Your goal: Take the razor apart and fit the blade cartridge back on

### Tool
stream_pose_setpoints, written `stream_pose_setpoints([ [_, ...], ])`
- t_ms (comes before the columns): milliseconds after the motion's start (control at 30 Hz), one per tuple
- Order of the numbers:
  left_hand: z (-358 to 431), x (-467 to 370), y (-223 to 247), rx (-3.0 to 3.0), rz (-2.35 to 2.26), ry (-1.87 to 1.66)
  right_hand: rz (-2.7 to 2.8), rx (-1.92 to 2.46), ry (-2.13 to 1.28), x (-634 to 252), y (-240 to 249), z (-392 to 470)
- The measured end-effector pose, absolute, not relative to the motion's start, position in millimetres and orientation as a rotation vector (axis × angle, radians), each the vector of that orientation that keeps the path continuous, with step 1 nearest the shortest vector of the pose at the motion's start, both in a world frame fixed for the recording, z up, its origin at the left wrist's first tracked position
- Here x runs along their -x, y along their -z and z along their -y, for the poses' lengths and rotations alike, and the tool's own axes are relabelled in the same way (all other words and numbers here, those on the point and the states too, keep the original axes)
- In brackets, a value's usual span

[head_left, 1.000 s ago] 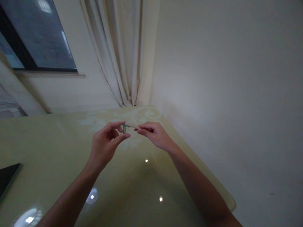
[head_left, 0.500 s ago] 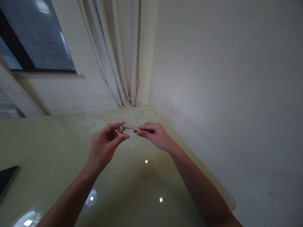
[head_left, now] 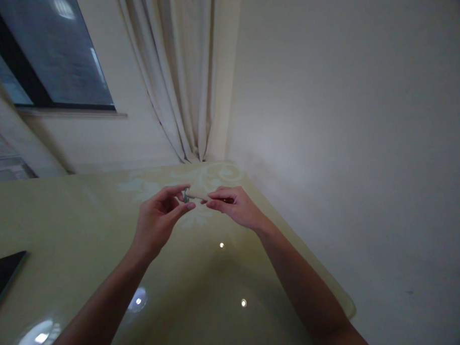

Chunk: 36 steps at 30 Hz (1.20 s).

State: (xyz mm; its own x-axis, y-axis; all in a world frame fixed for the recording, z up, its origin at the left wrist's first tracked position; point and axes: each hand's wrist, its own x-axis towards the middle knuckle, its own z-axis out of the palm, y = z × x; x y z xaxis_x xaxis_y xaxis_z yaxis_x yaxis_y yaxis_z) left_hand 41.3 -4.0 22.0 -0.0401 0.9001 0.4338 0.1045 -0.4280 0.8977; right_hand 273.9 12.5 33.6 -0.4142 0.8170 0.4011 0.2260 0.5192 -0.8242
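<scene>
Above the far part of the table, my left hand (head_left: 158, 215) grips a small dark green-grey piece (head_left: 186, 195) between its thumb and fingers. My right hand (head_left: 234, 205) pinches one end of a thin, pale beige strip (head_left: 196, 195). The strip's other end meets the small piece at my left fingertips. What the two items are is too small to tell.
A glossy pale green table (head_left: 84, 228) reflects several lights. A flat dark object (head_left: 7, 273) lies at its left edge. Behind stand a beige curtain (head_left: 189, 78) and a window (head_left: 60, 52); a bare wall (head_left: 344, 113) borders the right side.
The strip's left end has dropped a little and now meets the small piece lower down. The small piece has turned slightly. Both hands have barely moved.
</scene>
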Motion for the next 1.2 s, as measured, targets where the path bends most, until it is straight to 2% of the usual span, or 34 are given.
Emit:
stream_pose_setpoints([
  [300, 0.7, -43.0, -15.9, -1.62, -1.08, -1.519, 1.889, 0.946, -0.832, -277.4, -26.2, -22.8],
  [467, -0.1, -43.0, -14.7, -1.602, -1.077, -1.51, 1.917, 0.867, -0.937, -273.9, -24.8, -19.9],
  [667, -1.6, -43.6, -11.5, -1.579, -1.074, -1.491, 1.878, 0.907, -0.812, -274.6, -23.5, -22.8],
  [833, -3.1, -43.8, -10.4, -1.556, -1.06, -1.47, 1.927, 0.871, -0.924, -275.6, -22.8, -20.3],
  [1033, -7.1, -41.7, -6.4, -1.556, -1.08, -1.457, 1.874, 0.942, -0.77, -276.9, -19.1, -24.4],
  [1200, -8.2, -41.6, -6.7, -1.534, -1.084, -1.448, 1.911, 0.903, -0.901, -272.5, -16.4, -21.6],
])
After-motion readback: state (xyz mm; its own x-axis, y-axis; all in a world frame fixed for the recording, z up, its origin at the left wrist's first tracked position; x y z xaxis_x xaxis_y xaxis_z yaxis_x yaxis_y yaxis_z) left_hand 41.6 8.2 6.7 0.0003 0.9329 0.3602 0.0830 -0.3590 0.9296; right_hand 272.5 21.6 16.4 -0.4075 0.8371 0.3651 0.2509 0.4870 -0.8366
